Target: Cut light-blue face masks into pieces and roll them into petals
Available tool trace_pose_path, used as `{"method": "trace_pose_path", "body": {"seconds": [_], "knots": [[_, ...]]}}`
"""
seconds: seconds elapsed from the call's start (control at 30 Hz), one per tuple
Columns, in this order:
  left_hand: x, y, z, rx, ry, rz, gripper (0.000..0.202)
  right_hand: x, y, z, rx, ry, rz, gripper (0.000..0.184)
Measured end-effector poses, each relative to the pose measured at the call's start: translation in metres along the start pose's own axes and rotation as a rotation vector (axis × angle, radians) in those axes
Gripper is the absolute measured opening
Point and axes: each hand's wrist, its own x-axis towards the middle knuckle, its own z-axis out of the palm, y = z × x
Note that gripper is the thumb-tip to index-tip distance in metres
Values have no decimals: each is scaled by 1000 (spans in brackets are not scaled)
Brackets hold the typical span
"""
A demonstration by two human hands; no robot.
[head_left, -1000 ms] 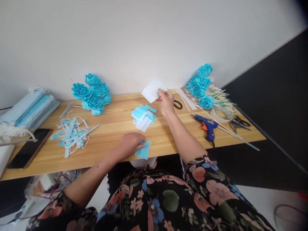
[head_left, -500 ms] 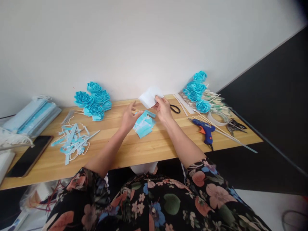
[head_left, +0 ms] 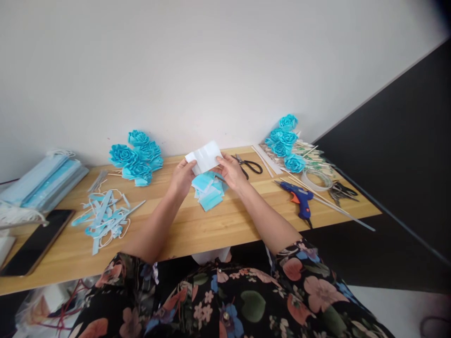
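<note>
Between my hands, a white rectangular sheet of soft fabric point(head_left: 204, 157) with faint creases is held up above the table. My left hand point(head_left: 183, 175) pinches its left edge, thumb on top. At the right edge, my right hand point(head_left: 229, 170) grips it the same way. Just below the sheet lies a small pile of light-blue fabric pieces point(head_left: 210, 199). Scissors with black handles point(head_left: 252, 165) rest beyond my right hand, their blades partly covered by it.
Blue fabric roses point(head_left: 137, 157) stand at the back left, and more roses point(head_left: 287, 138) lie over sticks at the right. Cut strips and cords point(head_left: 105, 218), a phone point(head_left: 38, 241) and stacked face masks point(head_left: 45, 180) are leftward. A blue glue gun point(head_left: 299, 199), tape point(head_left: 317, 180) and pliers point(head_left: 341, 191) lie right.
My left hand, open and apart from the sheet before, now grips its left edge. The sheet has come lower and slightly left, and more of the scissors shows.
</note>
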Motion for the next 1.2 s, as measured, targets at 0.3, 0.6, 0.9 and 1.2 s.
{"method": "trace_pose_path", "body": {"seconds": [0.3, 0.6, 0.9, 1.2], "knots": [[0, -2, -25, 271, 56, 82, 38, -1, 7, -1, -313, 100, -128, 32], [-8, -5, -35, 365, 190, 209, 28, -14, 2, 9, -732, 157, -372, 40], [-7, 2, -34, 350, 302, 198, 25, -10, 11, 7, -581, 139, -271, 33], [-3, -2, -41, 401, 288, 217, 26, -13, 2, 4, -555, 10, -208, 64]]}}
